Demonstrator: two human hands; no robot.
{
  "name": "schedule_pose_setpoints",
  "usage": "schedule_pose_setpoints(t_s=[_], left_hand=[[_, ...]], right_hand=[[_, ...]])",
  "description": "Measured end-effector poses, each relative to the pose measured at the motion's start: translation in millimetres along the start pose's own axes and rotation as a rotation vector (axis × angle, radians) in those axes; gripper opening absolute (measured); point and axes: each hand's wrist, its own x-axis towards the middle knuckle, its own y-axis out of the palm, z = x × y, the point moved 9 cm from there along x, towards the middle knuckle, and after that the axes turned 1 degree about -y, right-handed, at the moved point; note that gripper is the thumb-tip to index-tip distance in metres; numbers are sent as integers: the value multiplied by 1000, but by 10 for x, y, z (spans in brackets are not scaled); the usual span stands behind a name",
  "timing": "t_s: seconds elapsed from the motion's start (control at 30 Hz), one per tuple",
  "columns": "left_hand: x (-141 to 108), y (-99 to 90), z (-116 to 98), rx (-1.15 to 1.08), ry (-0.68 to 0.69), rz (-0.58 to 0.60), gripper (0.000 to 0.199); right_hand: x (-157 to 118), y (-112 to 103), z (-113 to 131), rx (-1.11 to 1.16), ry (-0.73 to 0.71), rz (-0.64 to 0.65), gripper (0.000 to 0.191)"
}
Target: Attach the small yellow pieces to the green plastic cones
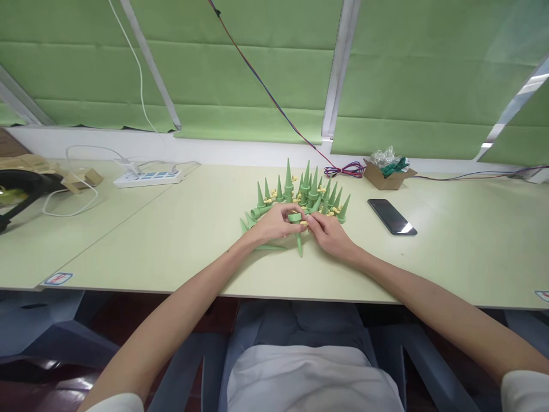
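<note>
My left hand (278, 222) is closed around a green plastic watering spike (299, 243), whose pointed end hangs downward and whose round cap faces up. Fingers of my right hand (329, 232) pinch a small yellow valve piece (304, 223) at the side of that spike. Behind both hands stand several similar green spikes (288, 180), points up, with small yellow pieces (295, 200) among them. A few more green spikes (270, 248) lie flat beside and under my left hand. My fingers partly hide the joint between spike and yellow piece.
A black phone (392, 217) lies to the right. Behind it are a small cardboard box (388, 180) with plastic wrap and a coiled red-blue cable (345, 169). A white power strip (148, 178) sits at the back left, near a black object (26, 186). The table's front edge (300, 297) runs before me.
</note>
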Motion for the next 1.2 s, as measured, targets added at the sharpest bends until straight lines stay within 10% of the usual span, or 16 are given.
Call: schedule_pose_setpoints(t_s=[1.2], left_hand=[[-16,48,-91,111,89,21,29]], right_hand=[[-36,264,-214,596,321,176,53]])
